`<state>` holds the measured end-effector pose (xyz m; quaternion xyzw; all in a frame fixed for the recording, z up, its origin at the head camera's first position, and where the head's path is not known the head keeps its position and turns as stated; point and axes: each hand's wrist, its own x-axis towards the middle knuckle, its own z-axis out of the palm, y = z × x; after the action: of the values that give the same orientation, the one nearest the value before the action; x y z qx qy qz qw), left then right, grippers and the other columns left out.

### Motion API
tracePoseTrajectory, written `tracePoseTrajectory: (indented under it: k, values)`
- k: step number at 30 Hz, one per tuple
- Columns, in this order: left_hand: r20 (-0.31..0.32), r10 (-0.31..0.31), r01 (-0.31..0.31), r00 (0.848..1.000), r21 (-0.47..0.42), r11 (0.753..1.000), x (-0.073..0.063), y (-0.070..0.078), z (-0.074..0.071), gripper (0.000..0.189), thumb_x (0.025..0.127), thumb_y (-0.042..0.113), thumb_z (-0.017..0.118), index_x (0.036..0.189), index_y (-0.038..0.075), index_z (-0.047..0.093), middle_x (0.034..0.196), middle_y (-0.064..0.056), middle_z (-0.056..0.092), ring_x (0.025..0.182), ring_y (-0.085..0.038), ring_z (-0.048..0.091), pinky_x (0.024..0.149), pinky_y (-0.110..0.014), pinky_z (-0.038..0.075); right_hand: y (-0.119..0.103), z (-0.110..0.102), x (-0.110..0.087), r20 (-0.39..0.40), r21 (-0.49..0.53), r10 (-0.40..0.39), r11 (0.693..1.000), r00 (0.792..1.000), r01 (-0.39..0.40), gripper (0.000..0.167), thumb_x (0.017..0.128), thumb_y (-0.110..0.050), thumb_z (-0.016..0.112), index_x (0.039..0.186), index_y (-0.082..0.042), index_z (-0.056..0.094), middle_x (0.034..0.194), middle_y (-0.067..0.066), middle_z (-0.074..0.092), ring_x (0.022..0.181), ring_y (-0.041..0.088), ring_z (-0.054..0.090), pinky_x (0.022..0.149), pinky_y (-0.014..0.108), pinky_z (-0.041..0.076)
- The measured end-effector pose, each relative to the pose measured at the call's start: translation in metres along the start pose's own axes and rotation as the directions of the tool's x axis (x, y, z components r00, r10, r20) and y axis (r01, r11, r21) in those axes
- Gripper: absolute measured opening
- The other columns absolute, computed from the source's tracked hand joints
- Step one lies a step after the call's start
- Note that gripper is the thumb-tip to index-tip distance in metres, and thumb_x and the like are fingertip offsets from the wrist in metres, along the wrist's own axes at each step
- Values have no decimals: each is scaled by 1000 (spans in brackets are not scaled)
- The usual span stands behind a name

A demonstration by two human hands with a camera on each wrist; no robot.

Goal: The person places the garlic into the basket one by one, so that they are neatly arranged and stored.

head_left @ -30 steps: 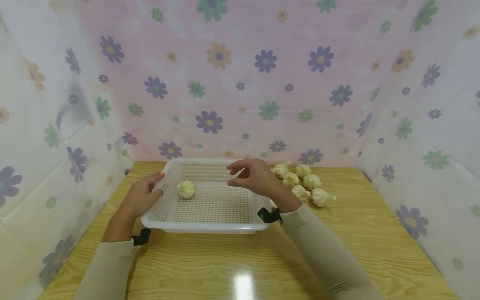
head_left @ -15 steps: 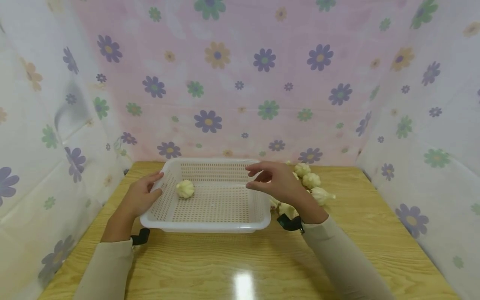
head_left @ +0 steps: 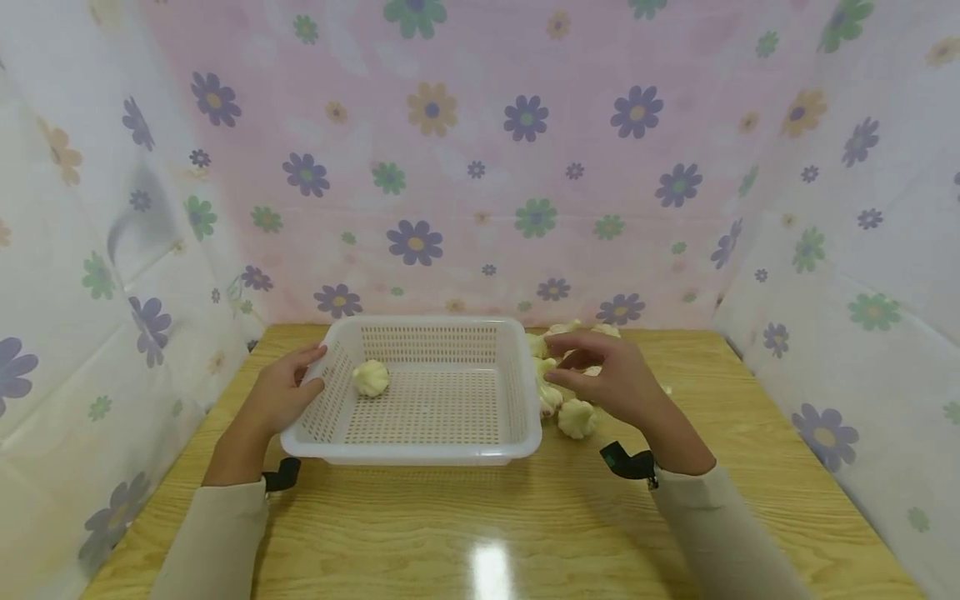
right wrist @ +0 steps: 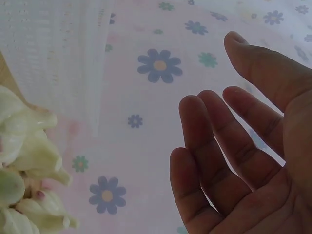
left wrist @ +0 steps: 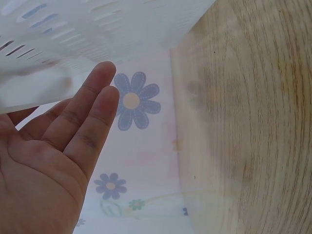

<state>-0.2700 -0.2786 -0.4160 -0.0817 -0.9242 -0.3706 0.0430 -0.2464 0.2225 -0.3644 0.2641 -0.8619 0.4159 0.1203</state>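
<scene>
A white perforated plastic basket stands on the table with one garlic bulb inside, toward its left end. At the basket's left rim, my left hand holds on with the thumb over the edge; the left wrist view has its fingers along the outer wall. My right hand hovers past the basket's right side, fingers loosely bent and nothing between them. Below and around it lies a heap of garlic bulbs, partly hidden by the hand. The right wrist view catches some garlic bulbs at left.
The wood-grain table reaches back to a flower-print cloth hung behind and on both sides. Dark wrist cameras are strapped to both wrists.
From over the basket, my right hand has moved right to above the garlic heap, still empty. My left hand and the basket have stayed in place.
</scene>
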Motion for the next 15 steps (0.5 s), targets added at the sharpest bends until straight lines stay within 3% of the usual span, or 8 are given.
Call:
tracePoseTrajectory:
  k: [8,15]
  values:
    - [-4,-7,7,1000,0,1000,2,-4,0,61,100,19,56,159,7,41,168,-15,32,134,-47,56,89,-48,62,12,-21,-14,-51,-58,41,997,998,-44,45,90,-32,81,133,-30,70,120,-7,73,95,8,73,78,27,61]
    - [-1,-8,8,1000,-4,1000,1,-2,1,61,100,18,56,158,7,42,168,-16,31,134,-46,56,86,-46,63,33,-27,-24,-6,-63,86,994,996,-86,41,92,-33,79,132,-26,70,120,-2,73,97,10,72,81,29,61]
